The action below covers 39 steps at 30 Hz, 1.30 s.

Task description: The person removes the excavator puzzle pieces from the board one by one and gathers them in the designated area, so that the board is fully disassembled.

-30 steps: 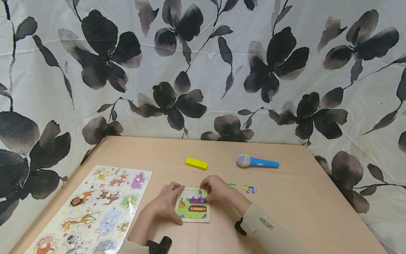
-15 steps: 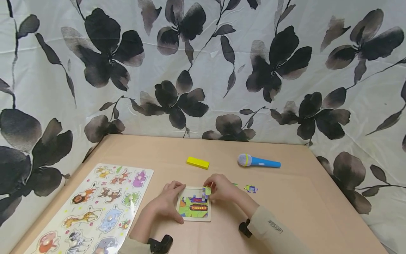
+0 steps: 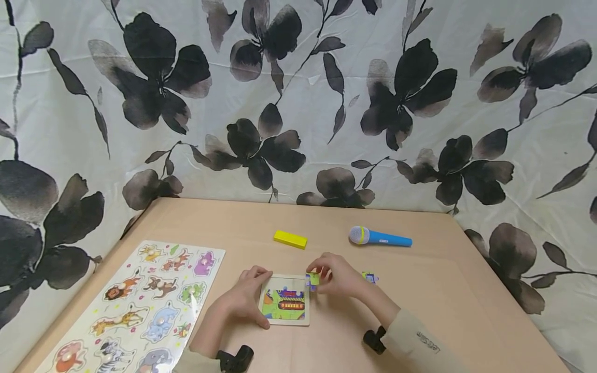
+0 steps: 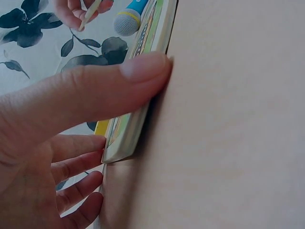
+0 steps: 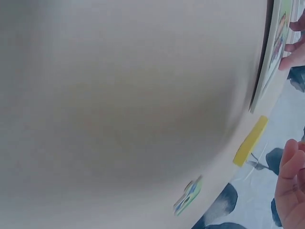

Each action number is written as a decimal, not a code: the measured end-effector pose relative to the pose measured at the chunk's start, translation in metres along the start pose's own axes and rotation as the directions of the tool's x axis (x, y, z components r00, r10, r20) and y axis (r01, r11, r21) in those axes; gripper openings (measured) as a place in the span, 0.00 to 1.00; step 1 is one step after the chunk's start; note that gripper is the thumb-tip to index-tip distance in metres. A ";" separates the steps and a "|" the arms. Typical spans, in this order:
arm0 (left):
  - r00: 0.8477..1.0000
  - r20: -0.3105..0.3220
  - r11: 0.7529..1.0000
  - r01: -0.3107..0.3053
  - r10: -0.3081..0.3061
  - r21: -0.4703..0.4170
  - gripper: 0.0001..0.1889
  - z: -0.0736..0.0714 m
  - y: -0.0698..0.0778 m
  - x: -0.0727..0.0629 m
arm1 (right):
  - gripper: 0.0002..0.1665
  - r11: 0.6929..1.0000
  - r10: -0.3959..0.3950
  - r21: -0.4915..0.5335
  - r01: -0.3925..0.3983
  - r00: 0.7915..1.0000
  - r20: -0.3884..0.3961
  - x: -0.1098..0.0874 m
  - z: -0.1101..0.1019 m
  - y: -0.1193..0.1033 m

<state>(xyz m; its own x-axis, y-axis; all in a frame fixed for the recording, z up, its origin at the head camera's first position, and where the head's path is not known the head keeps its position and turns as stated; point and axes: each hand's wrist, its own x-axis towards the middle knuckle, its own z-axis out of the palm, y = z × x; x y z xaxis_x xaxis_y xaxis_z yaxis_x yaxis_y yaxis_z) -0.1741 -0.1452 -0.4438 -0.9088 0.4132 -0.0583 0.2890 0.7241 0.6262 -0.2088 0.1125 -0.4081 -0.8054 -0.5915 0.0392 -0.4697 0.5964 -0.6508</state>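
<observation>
A small square jigsaw tray point(image 3: 284, 322) lies on the table, its picture of a tracked vehicle partly filled in and the top strip bare. My left hand point(image 3: 244, 298) grips the tray at its left side, thumb point(image 4: 143, 69) on the near edge and fingers along the left. Just beyond the tray's upper right corner, my right hand point(image 3: 338, 277) pinches a green and purple jigsaw piece point(image 3: 313, 280) between thumb and fingers. Another loose jigsaw piece point(image 3: 370, 277) lies right of that hand, also visible in the right wrist view as a small flat piece point(image 5: 188, 195).
A yellow block point(image 3: 290, 239) and a blue toy microphone point(image 3: 380, 237) lie farther back. On the left is a large animal puzzle board point(image 3: 140, 311). Flowered cloth point(image 3: 326, 103) hangs behind the table point(image 3: 443, 290).
My right hand has moved right, taking the jigsaw piece from the tray's upper right corner to outside its right edge. The left hand stays on the tray.
</observation>
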 end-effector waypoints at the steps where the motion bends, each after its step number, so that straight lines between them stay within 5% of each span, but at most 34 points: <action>1: 1.000 0.000 1.000 -0.001 0.001 0.001 0.58 0.000 0.000 0.000 | 0.20 1.000 0.006 0.002 -0.006 1.000 -0.008 -0.002 -0.001 0.001; 31: 1.000 0.006 1.000 -0.018 0.018 -0.005 0.57 0.001 0.000 0.000 | 0.17 0.999 -0.036 -0.035 0.030 0.981 -0.189 -0.068 -0.049 0.053; 39: 1.000 -0.002 1.000 -0.015 0.015 0.008 0.57 0.000 0.000 -0.001 | 0.18 0.997 0.012 -0.078 -0.028 0.979 -0.204 -0.085 -0.061 0.070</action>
<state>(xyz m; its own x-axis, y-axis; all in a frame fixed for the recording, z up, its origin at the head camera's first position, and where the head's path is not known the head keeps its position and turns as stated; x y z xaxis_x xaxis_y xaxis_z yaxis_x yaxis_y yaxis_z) -0.1728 -0.1456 -0.4438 -0.9047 0.4233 -0.0473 0.3053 0.7218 0.6212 -0.1954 0.2374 -0.4108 -0.8677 -0.4612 0.1854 -0.4736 0.6538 -0.5902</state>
